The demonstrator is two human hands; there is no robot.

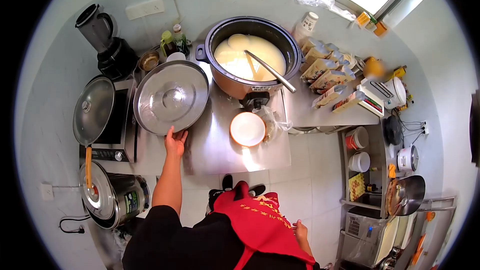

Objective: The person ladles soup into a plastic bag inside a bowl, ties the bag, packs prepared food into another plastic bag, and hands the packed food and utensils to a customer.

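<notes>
My left hand [176, 142] is at the near rim of a large round metal lid [172, 97], its fingers apart and the fingertips touching the edge. The lid lies on the steel table [207, 152], left of a big cooker pot [235, 82] of pale liquid. A metal ladle [272, 72] leans in the pot, its handle over the rim. In front of the pot stands a white bowl with an orange rim [248, 129], beside a clear plastic bag [272, 125]. My right hand [300, 231] hangs low by the red apron [260, 225], fingers loosely apart, holding nothing visible.
On the left are a blender [102, 37], a lidded pan [94, 112] on a cooktop, and a large steel pot [127, 200] below. Cartons [327, 80] and a white tub [395, 92] stand at the right. A shelf rack [365, 170] is further right, with a wok [410, 195].
</notes>
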